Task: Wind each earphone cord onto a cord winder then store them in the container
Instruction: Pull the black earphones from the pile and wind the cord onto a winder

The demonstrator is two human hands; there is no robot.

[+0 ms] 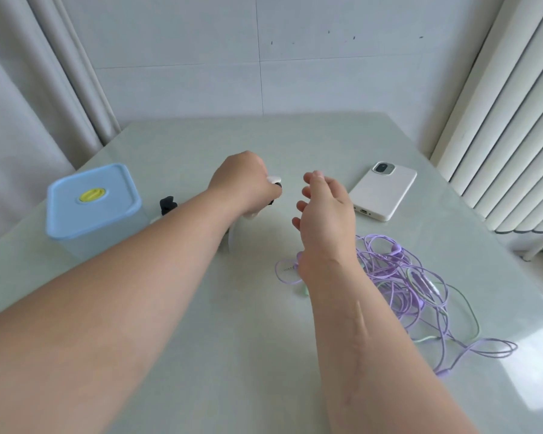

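Fingers of the left hand (243,183) are clenching around a small white piece (274,179) with black parts showing at its edge; whether this is a winder or an earbud cannot be told. A white cord (231,242) is hanging in a loop below that wrist. Fingers of the right hand (323,208) are lying released, loosely spread and slightly bent, grasping nothing, and a clear gap is separating the two hands at frame centre.

The purple earphone cord (398,277) is lying in a loose tangle right of centre, its near side passing under the right wrist and its plug (289,268) pointing left. A green cord (474,321) is threading through the same tangle.

The container (91,202) is standing at middle left with its blue lid on, and the black cord winder (167,204) is sitting just beside it, partly behind the left forearm. A white phone (383,191) is lying face down right of the right hand.

The table (201,339) is offering bare surface between the forearms and beyond the hands up to its far edge. Its left corner is meeting the curtain (29,120).
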